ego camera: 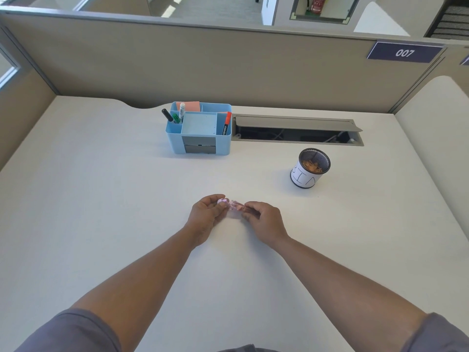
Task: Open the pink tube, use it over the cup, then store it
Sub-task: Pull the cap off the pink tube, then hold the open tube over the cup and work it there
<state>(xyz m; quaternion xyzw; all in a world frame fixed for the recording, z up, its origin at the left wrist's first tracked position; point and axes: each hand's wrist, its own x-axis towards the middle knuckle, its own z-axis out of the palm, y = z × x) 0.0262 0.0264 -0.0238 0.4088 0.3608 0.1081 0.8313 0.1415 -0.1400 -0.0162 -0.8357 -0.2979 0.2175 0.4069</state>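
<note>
A small translucent pink tube (234,206) lies level between my two hands, just above the middle of the white desk (101,199). My left hand (206,217) pinches its left end, where a pink cap sits. My right hand (265,219) grips the right end. Whether the cap is on or pulled off I cannot tell. The cup (310,168) is a black mesh cylinder with a white paper band, standing upright to the right and farther back, with orange-brown bits inside. Neither hand is near it.
A blue desk organiser (199,132) with markers and sticky notes stands at the back centre. To its right an open cable hatch (297,130) is sunk into the desk. Beige partition walls (228,67) close the back and left sides.
</note>
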